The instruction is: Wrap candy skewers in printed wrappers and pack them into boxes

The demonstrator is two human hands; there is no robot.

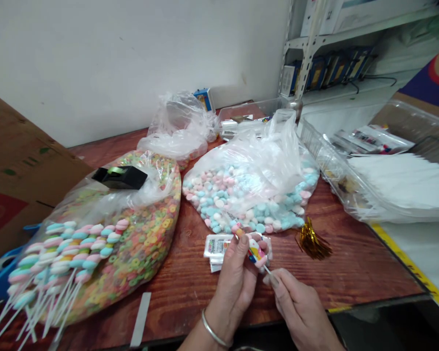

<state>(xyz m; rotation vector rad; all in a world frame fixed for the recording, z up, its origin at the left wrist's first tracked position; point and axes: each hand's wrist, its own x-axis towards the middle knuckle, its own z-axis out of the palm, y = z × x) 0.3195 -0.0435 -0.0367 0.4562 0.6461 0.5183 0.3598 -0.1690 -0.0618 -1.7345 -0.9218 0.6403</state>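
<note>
Head view: my left hand [232,278] clenches a pink candy lollipop [258,252] while my right fingers [274,279] pinch its thin white stick [267,269]. Finished pastel twisted marshmallow pops [66,248] lie left of that hand; a clear plastic bag of pink-and-blue candies [241,204] remains full beyond it.

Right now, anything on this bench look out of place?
The black tape dispenser sits on top of the bag of ring cereal, an odd, unsteady perch on a soft bag. The marshmallow lollipops lie loose on that same bag, their sticks splayed toward the near edge of the wooden table.
</note>
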